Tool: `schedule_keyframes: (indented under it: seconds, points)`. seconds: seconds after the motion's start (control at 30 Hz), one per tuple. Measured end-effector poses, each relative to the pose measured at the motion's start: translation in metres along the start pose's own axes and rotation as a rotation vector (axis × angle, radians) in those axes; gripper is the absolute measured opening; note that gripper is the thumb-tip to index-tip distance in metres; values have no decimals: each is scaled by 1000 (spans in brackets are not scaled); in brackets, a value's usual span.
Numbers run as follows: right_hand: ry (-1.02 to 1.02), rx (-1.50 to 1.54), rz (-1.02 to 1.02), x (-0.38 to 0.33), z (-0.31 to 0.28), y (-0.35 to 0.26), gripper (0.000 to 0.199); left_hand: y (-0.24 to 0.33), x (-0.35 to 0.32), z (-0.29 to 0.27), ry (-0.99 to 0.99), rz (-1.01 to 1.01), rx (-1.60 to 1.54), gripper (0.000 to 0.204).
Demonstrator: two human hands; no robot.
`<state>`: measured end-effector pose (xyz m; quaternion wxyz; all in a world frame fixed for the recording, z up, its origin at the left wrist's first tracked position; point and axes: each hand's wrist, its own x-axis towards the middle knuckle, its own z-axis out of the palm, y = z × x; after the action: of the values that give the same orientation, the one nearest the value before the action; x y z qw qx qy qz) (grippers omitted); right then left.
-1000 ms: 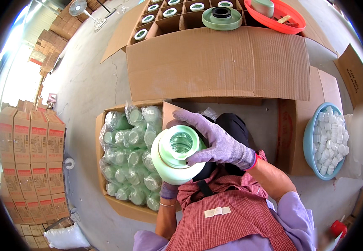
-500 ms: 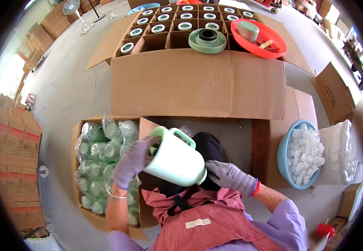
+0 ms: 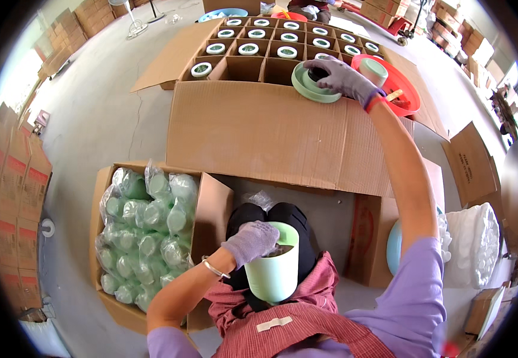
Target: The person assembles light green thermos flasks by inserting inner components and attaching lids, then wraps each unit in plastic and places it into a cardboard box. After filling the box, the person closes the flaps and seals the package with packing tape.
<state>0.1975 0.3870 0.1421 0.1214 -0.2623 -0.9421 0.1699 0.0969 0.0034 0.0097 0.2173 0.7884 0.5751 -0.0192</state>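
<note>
A pale green plastic jug stands over my lap with its mouth facing up. My gloved left hand grips it at the rim, some fingers reaching inside; the handle cannot be seen. Stretched far forward, my gloved right hand has its fingers closed about a black ring-shaped piece, mostly covered by the fingers. That piece is over a round light green dish at the near edge of the big divided carton. Touching the dish's right side is a red basin holding a green cup.
Several white-lidded containers fill the carton's compartments. On my left a box holds green items in clear plastic bags. At right, my arm partly hides a blue basin of white caps, beside a white plastic bundle. Stacked cartons stand far left.
The jug has gone from tilted to upright, lower in my lap, with my left hand still on it. My right hand has left its base and reached forward to the black ring-shaped piece.
</note>
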Motion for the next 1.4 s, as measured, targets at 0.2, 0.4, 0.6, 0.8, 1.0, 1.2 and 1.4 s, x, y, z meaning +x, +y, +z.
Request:
schedule_keyframes:
  seconds: [0.2,0.4,0.6,0.8,1.0,1.2,1.4]
  points:
    - [466,-192,-508,-110,52,-108,64,-37,4,6,667,-88,-993,64]
    - [450,428,-137,-170,125,-176,47,13,5,-45,922,213,-1415,62]
    - [-132,1067,-276,-200,174,-121,55,7,-15,-62,881,343,-41,61]
    - [332,271,-388,-189,133,-166,62,11,-30,-34,731,36,-1934,63]
    - [386,536,-276,-191,135,-186,45,42,-33,-48,906,29,-1500,62]
    - [-580,1919,226,-204,146,-149,38,15,-37,-50,1002,271,-119,63]
    - [-142,950,577,-217,163,-121,31,-20,-61,11,667,219,-638,57]
